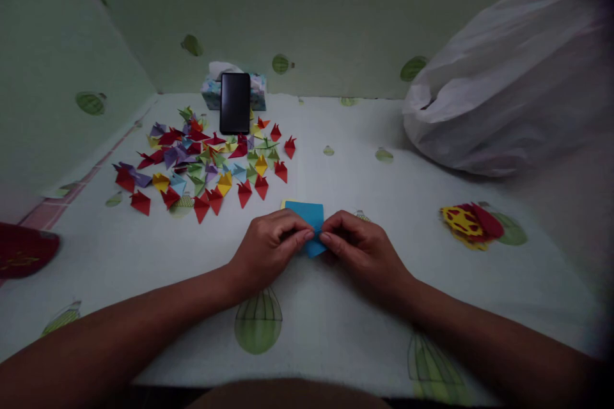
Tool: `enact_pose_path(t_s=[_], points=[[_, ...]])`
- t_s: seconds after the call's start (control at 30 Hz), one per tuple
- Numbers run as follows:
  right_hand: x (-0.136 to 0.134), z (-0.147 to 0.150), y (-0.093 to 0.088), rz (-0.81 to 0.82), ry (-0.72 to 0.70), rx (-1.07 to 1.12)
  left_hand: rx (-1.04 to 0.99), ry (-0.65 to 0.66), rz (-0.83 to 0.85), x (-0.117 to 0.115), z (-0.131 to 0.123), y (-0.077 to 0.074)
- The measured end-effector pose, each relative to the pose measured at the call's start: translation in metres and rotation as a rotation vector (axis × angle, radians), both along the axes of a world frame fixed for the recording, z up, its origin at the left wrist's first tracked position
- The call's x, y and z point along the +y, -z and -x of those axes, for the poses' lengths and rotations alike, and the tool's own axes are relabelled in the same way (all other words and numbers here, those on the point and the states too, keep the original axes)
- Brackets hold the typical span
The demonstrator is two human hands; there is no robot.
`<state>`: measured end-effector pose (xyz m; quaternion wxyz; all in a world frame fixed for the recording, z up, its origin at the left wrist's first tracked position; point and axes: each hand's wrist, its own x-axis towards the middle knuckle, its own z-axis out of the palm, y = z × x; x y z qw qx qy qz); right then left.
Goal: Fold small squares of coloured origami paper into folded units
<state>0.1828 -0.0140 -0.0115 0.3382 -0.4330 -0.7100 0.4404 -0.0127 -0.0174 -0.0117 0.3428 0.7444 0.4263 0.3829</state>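
A small piece of blue paper (315, 248) is pinched between my two hands near the middle of the table. My left hand (273, 244) has thumb and forefinger closed on its left side. My right hand (362, 249) grips the right side the same way, fingertips almost touching the left ones. Just behind lies a blue paper square (303, 208) with a yellow edge showing under it at the left; where it parts from the held piece is hard to make out. Beyond my left hand spread many folded paper cranes (201, 206) in red, yellow, green, blue and purple.
A dark phone (235, 104) leans on a tissue box (258, 92) behind the cranes. Yellow and red cut-out shapes (463, 222) lie at the right. A large white plastic bag (474, 108) fills the back right. A red object (26, 250) sits at the left edge.
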Motion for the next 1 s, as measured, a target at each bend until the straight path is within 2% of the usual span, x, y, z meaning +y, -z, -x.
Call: enact_pose_path(t_s=[0.13,0.33,0.67,1.0], points=[[-0.0003,0.0004,-0.0004,-0.137,0.046,-0.04,0.014,-0.029,0.037,-0.0008,0.0001,-0.0001],[0.0002,0.0003,0.0008,-0.275,0.019,-0.072,0.03,-0.02,0.05,-0.0006,-0.0004,0.0011],[0.0019,0.0004,0.0007,-0.325,-0.03,-0.085,0.089,0.069,-0.004,-0.0014,-0.0003,-0.002],[0.0015,0.0007,0.0005,-0.342,-0.047,-0.097,0.137,0.095,-0.068,-0.0027,-0.0014,-0.0037]])
